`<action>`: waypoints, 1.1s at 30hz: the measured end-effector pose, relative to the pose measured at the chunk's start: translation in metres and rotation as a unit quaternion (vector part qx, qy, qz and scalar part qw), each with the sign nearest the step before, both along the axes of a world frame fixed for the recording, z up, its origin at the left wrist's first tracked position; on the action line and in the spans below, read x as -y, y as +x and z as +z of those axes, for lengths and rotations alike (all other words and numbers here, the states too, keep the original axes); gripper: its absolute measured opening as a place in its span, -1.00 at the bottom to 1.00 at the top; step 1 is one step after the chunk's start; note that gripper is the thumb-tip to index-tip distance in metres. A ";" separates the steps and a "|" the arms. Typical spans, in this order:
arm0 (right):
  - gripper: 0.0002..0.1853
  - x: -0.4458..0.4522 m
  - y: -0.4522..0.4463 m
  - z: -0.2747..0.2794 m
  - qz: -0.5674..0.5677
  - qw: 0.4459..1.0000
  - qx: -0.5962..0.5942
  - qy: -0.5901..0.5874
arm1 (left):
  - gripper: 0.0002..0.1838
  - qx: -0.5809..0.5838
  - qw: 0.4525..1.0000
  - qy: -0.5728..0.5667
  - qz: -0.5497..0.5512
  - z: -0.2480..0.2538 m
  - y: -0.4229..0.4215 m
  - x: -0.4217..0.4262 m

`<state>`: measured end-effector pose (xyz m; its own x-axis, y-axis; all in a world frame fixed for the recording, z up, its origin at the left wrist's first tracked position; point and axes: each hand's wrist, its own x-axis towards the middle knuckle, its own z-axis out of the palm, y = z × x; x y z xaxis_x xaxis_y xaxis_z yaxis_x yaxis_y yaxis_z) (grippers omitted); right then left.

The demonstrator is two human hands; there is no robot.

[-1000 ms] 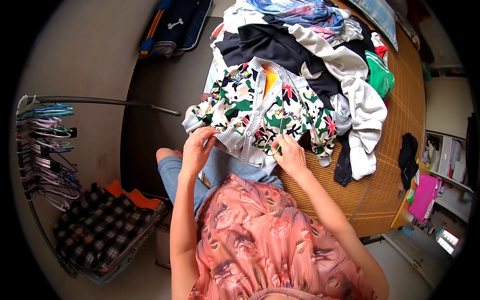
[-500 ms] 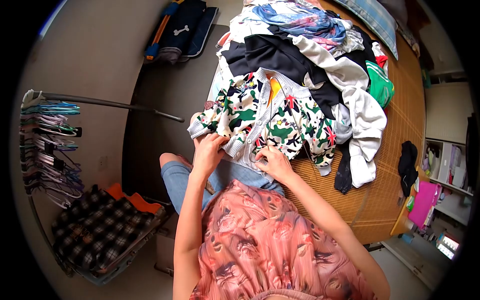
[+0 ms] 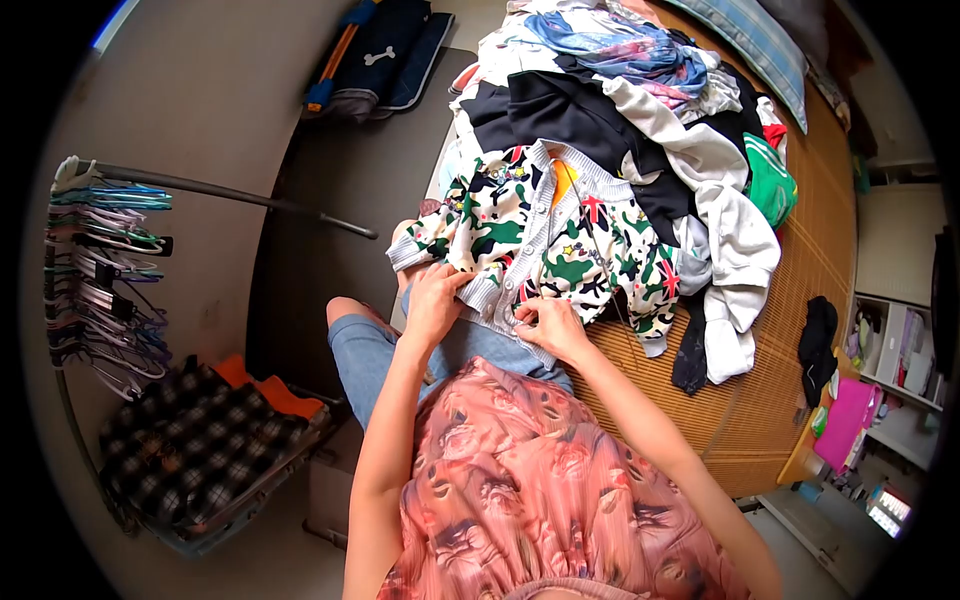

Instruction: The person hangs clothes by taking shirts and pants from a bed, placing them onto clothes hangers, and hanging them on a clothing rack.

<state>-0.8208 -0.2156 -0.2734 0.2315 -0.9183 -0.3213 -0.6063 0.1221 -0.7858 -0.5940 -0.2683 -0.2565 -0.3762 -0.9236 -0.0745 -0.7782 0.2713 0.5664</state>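
Note:
A patterned cardigan (image 3: 580,265) with green, black and cream camouflage shapes, small flags and grey ribbed edging lies front up across my lap and the bed edge. Its buttoned front band runs down the middle, and yellow lining shows at the neck. My left hand (image 3: 436,303) has its fingers closed on the cloth by the ribbed hem, on the left side. My right hand (image 3: 553,326) pinches the lower end of the button band, fingertips curled together. The exact button or buttonhole under those fingers is hidden.
Behind the cardigan rises a heap of clothes, with a black garment (image 3: 560,110), a white sleeve (image 3: 735,230) and a green piece (image 3: 768,180). Hangers (image 3: 110,270) crowd a rack at left. Below stands a crate with plaid cloth (image 3: 190,440). A black sock-like item (image 3: 818,345) lies at right.
The whole view has shifted slightly to the right. Both hands stay at the cardigan's lower edge, the right fingers curling a little more at the button band.

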 end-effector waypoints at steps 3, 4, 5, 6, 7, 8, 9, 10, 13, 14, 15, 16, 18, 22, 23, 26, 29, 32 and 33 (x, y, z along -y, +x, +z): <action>-0.77 0.000 -0.003 0.006 0.006 1.000 0.003 0.028 | -0.55 0.005 1.000 -0.001 -0.024 0.008 0.006 0.004; -0.78 0.003 -0.005 0.015 0.022 0.999 -0.023 -0.002 | -0.55 0.019 0.999 0.001 -0.028 0.019 0.008 0.006; -0.80 0.003 -0.012 0.029 0.041 0.998 -0.038 -0.038 | -0.55 0.033 0.999 0.004 -0.033 0.033 0.011 0.007; -0.83 0.004 -0.020 0.045 0.028 0.998 -0.021 -0.054 | -0.54 0.031 0.999 0.001 -0.016 0.054 0.014 0.008; -0.85 0.004 -0.028 0.064 0.016 0.998 -0.004 -0.065 | -0.54 0.047 0.998 -0.026 -0.020 0.075 0.018 0.005; -0.86 0.003 -0.035 0.092 0.024 0.998 -0.021 -0.048 | -0.52 0.046 0.998 -0.024 -0.042 0.099 0.020 0.001; -0.87 0.002 -0.043 0.116 0.030 0.998 -0.037 -0.033 | -0.51 0.045 0.997 -0.025 -0.066 0.115 0.022 -0.005; -0.87 -0.004 -0.051 0.127 0.065 0.998 -0.010 -0.018 | -0.51 0.032 0.993 0.031 -0.105 0.118 0.024 -0.016; -0.86 -0.019 -0.067 0.136 0.178 0.981 0.040 0.066 | -0.55 0.008 0.936 0.280 -0.211 0.122 0.029 -0.035; -0.88 -0.021 -0.068 0.142 0.129 0.989 0.045 0.064 | -0.57 -0.012 0.913 0.355 -0.201 0.120 0.031 -0.026; -0.89 -0.019 -0.067 0.149 0.081 0.993 0.051 0.062 | -0.59 -0.032 0.883 0.427 -0.190 0.117 0.035 -0.012; -0.86 -0.018 -0.072 0.148 0.028 0.998 0.053 0.017 | -0.59 -0.126 0.914 0.356 -0.148 0.085 0.047 -0.007; -0.84 -0.008 -0.075 0.154 -0.100 0.985 0.129 0.064 | -0.62 -0.089 0.991 0.092 0.029 0.048 0.045 0.012; -0.87 0.005 -0.065 0.157 -0.132 0.986 -0.011 -0.101 | -0.56 0.002 0.974 -0.066 0.219 -0.026 0.035 0.040; -0.88 0.008 -0.064 0.155 -0.092 0.980 -0.093 -0.151 | -0.57 0.005 0.973 -0.043 0.228 -0.038 0.034 0.041; -0.88 0.013 -0.064 0.137 -0.072 0.974 -0.131 -0.170 | -0.72 0.035 0.980 -0.039 0.191 -0.028 0.041 0.042; -0.88 0.015 -0.063 0.128 -0.071 0.977 -0.109 -0.170 | -0.81 -0.023 0.963 -0.028 0.268 0.023 0.067 0.032; -0.89 0.016 -0.066 0.107 -0.042 0.983 -0.090 -0.157 | -0.80 0.089 0.939 -0.101 0.317 0.043 0.130 0.023; -0.88 0.015 -0.064 0.103 -0.015 0.981 -0.132 -0.139 | -0.75 0.177 0.928 -0.128 0.300 0.049 0.136 0.019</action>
<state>-0.8848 -0.2308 -0.1700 0.1463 -0.9840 -0.1022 -0.7928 -0.0548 -0.6071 -0.4577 -0.2871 -0.2070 0.2189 -0.9633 0.1553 -0.9578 -0.1817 0.2225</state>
